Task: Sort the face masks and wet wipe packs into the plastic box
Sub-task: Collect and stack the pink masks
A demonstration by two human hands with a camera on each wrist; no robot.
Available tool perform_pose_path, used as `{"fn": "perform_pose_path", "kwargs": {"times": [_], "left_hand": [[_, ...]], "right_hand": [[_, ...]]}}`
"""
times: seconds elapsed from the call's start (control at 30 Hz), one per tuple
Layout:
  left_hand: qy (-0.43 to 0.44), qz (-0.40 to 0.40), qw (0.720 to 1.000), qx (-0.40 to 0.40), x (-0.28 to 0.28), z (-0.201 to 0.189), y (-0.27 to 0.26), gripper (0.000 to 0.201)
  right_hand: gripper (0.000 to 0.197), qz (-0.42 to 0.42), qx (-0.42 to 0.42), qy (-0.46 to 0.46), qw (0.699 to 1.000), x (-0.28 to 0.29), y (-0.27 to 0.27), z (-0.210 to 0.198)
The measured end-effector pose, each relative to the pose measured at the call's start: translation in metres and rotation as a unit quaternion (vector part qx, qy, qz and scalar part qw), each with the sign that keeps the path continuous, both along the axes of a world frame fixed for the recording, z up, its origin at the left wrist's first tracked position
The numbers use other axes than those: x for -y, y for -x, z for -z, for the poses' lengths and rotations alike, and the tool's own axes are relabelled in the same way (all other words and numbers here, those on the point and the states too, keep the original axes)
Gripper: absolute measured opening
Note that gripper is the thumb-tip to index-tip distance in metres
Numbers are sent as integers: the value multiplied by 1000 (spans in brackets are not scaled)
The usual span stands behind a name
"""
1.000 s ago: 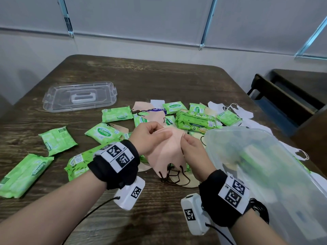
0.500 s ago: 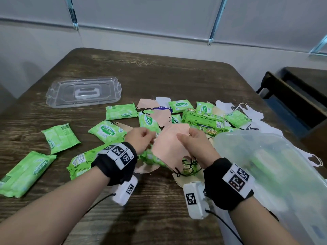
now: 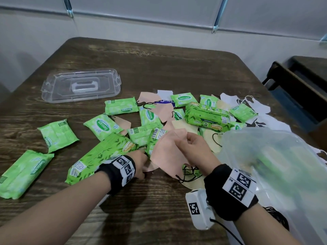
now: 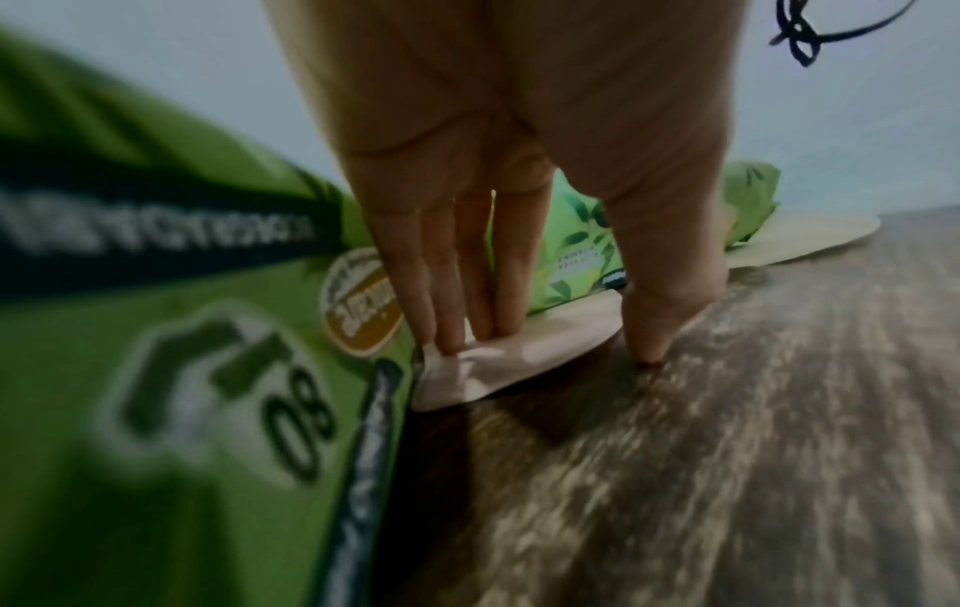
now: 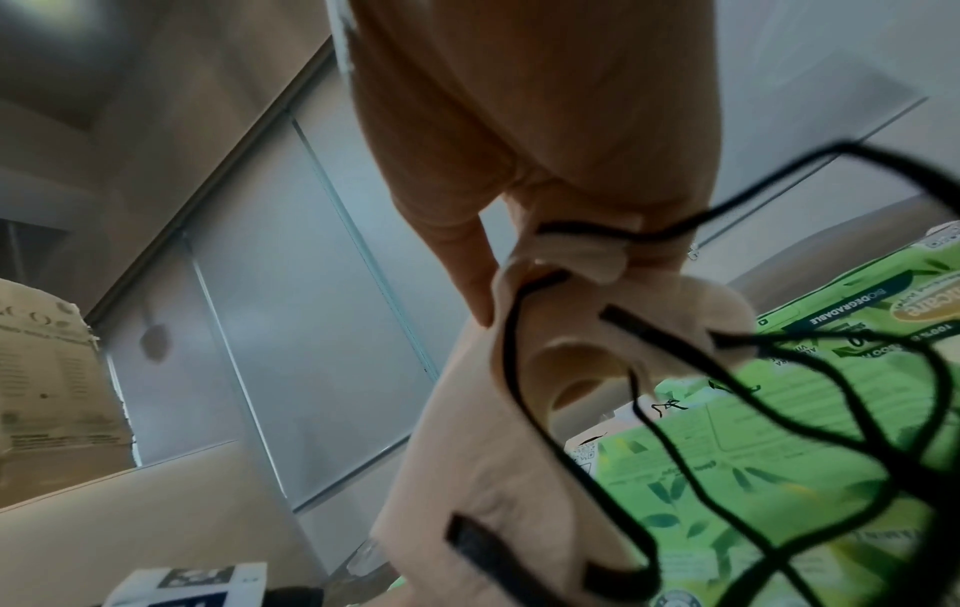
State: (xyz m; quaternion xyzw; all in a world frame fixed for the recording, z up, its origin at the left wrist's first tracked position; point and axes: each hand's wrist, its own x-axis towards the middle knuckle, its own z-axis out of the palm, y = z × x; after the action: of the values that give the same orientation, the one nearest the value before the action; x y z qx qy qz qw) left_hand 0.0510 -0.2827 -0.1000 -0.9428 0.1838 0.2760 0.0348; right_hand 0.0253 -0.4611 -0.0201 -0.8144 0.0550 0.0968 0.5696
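My right hand (image 3: 191,144) pinches a pink face mask (image 3: 166,154) by its upper edge and holds it above the table. The mask's black ear loops (image 3: 188,173) dangle below; in the right wrist view the mask (image 5: 493,472) hangs from my fingers. My left hand (image 3: 141,161) is down on the table beside a large green wet wipe pack (image 3: 104,154). Its straight fingers (image 4: 467,312) press on another pink mask (image 4: 499,369) lying flat, and the thumb tip touches the wood. The clear plastic box (image 3: 265,156) stands at the right, blurred, with green packs inside.
The box lid (image 3: 81,87) lies at the back left. Several small green wipe packs (image 3: 58,135) are scattered across the wooden table (image 3: 159,68). A second large pack (image 3: 207,117), beige masks (image 3: 212,140) and white masks (image 3: 254,110) are piled behind my hands.
My left hand has let go of the held pink mask and dropped to the table onto another mask. My right hand keeps the mask and has moved slightly right.
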Motion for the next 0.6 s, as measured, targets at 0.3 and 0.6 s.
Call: {"fn": "perform_pose_path", "kwargs": {"times": [0.3,0.6], "left_hand": [[-8,-23,1000,11,2,9,-4,39],[16,-22,999,26,1,11,-9,31]], "right_hand": [[12,6,-4,-29,1000,0,0,0],[7,18,12,-45,999,0,-2,1]]}}
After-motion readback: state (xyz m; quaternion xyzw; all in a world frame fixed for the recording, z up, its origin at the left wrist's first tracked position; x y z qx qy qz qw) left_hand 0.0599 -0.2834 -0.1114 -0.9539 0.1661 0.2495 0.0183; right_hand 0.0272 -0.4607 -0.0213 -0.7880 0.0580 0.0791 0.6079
